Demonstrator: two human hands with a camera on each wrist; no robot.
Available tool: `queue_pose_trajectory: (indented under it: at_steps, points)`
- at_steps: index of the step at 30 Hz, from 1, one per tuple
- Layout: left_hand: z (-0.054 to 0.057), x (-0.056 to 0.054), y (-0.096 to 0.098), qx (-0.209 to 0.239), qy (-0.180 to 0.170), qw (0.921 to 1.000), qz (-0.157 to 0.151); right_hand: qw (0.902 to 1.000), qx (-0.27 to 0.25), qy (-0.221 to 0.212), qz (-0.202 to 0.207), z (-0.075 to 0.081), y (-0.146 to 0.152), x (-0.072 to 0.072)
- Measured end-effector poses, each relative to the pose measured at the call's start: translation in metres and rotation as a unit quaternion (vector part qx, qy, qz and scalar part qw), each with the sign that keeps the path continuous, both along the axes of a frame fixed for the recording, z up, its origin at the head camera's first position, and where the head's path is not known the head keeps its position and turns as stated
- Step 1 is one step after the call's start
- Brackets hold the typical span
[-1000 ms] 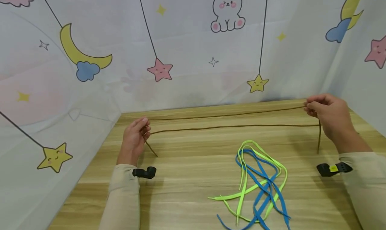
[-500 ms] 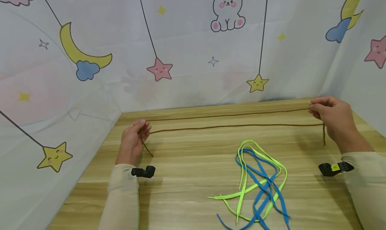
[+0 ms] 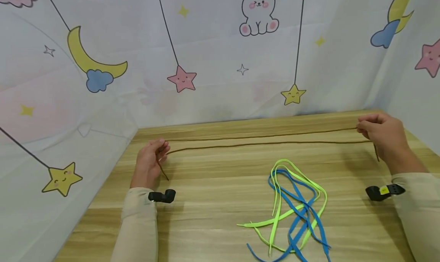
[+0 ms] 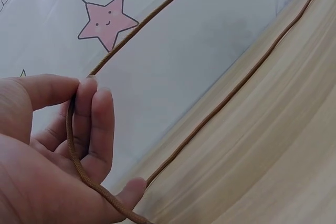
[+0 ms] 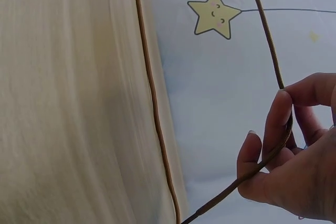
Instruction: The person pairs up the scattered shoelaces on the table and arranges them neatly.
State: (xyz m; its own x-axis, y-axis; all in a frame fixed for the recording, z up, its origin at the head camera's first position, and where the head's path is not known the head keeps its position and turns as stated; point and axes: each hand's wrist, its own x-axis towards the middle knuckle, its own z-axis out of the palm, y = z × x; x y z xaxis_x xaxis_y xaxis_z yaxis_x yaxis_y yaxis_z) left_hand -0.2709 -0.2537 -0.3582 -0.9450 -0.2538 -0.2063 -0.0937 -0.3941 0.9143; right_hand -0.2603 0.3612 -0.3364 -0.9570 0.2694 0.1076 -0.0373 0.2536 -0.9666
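A thin brown cord, likely a round shoelace, is stretched nearly straight between both hands above the table. My left hand pinches it near one end between thumb and fingertip; the loose tail runs down across the palm, as the left wrist view shows. Near the other end, my right hand pinches it likewise, its tail hanging past the fingers. A second brown cord lies nearly straight on the tabletop, just in front of the held one. Its ends are hidden behind the hands in the head view.
Blue flat shoelaces and neon green flat shoelaces lie tangled together on the wooden table, nearer the front. A white printed curtain closes off the back and sides.
Both hands have moved slightly apart, the right one further right, and lowered a little. The held cord has come down closer to the one on the table.
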Motion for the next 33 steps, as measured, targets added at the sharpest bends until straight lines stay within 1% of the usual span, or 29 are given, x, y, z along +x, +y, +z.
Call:
queue_pose_trajectory:
  at_steps: [4, 7, 10, 12, 15, 18, 22, 25, 30, 33]
  points:
    - [-0.003, -0.001, -0.002, 0.011, -0.006, 0.9999, 0.003, 0.9999, 0.011, -0.011, 0.002, -0.004, 0.004, -0.002]
    - [-0.004, -0.001, -0.003, 0.001, -0.011, 0.9999, 0.007, 0.9996, 0.020, -0.021, 0.004, -0.006, 0.008, -0.003]
    - [-0.004, -0.001, -0.004, -0.016, -0.015, 0.9997, 0.011, 0.9992, 0.022, -0.033, 0.003, -0.007, 0.013, -0.003]
    - [-0.004, -0.001, -0.005, -0.032, -0.021, 0.9992, 0.010, 0.9991, 0.013, -0.041, 0.001, -0.008, 0.016, -0.003]
    - [-0.004, -0.001, -0.006, -0.061, -0.039, 0.9973, 0.007, 0.9990, -0.004, -0.044, -0.003, -0.008, 0.019, -0.003]
    - [-0.003, 0.000, -0.006, -0.080, -0.063, 0.9947, 0.013, 0.9986, -0.014, -0.050, -0.001, -0.008, 0.022, -0.002]
    - [-0.005, 0.000, -0.009, -0.072, -0.084, 0.9936, 0.025, 0.9976, -0.042, -0.056, -0.003, -0.009, 0.026, -0.001]
    - [-0.007, -0.001, -0.011, -0.064, -0.097, 0.9928, 0.030, 0.9967, -0.049, -0.063, -0.012, -0.010, 0.029, -0.002]
    - [-0.012, -0.002, -0.014, -0.068, -0.117, 0.9904, 0.029, 0.9915, -0.054, -0.114, -0.032, -0.013, 0.034, 0.001]
    - [-0.014, -0.001, -0.015, -0.061, -0.111, 0.9916, 0.027, 0.9879, -0.062, -0.134, -0.048, -0.014, 0.037, 0.002]
